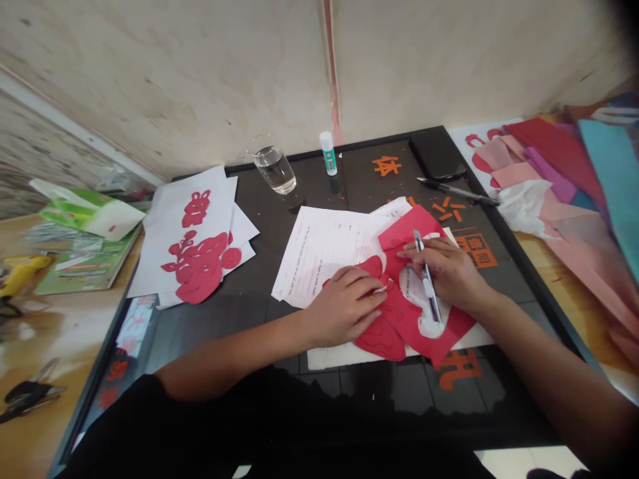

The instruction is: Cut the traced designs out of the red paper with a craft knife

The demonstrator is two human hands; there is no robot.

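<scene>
The curled right hand (444, 274) is gripping a craft knife (426, 279) while the half-open left hand (343, 306) is pressing the red paper (452, 329) onto printed white sheets (319, 256), so any slip could be tearing paper or nicking fingers.

And we're looking at soft, flat daylight, brightest over on the left, where the wooden desk (64, 332) burns out almost to white! The pale plaster wall (200, 80) sits evenly lit, while the glossy black tabletop (214, 332) throws back dull sheen and dim reflections along its near edge. Shadows stay faint, just a soft one beneath the right hand (449, 273). The red paper (414, 319) and craft knife (426, 279) come through fairly crisp, but the scissors (30, 392) smear into blur (that lower-left corner is rough). The wide lens bows the edges, and the top-right corner drops to black!
</scene>
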